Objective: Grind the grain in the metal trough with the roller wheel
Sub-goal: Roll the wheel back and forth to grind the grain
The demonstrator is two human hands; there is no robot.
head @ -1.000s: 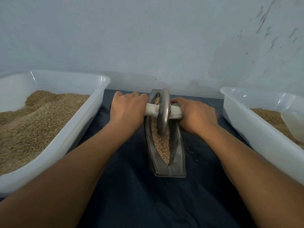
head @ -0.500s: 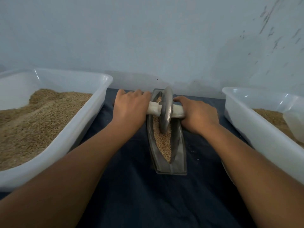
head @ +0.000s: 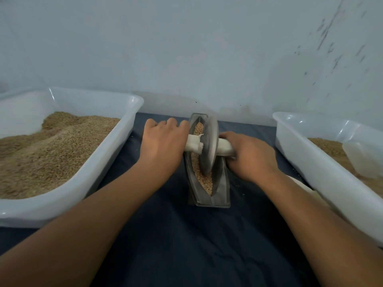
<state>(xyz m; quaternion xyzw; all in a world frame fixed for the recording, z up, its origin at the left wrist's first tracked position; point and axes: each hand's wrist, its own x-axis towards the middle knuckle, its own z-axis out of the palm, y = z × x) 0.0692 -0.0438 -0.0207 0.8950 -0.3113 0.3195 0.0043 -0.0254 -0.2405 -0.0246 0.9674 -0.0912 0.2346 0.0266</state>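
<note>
A narrow boat-shaped metal trough (head: pixel 222 193) lies lengthwise on the dark blue cloth, with brown grain (head: pixel 206 182) along its groove. A grey metal roller wheel (head: pixel 209 146) stands upright in the groove, around the middle of the trough. A white-wrapped axle (head: pixel 193 144) runs through the wheel. My left hand (head: pixel 163 146) is closed over the left end of the axle. Gripping the right end is my right hand (head: pixel 251 156). Grain shows both beyond the wheel and in front of it.
A large white plastic tub (head: pixel 116 150) heaped with grain stands at the left. Another white tub (head: pixel 310 160) at the right holds grain and a clear plastic scoop (head: pixel 361 158). The pale wall rises right behind the trough. Dark cloth (head: pixel 186 245) covers the floor in front.
The wheel has rolled back toward me from the trough's far end to its middle, both hands moving with it. More grain now shows beyond the wheel.
</note>
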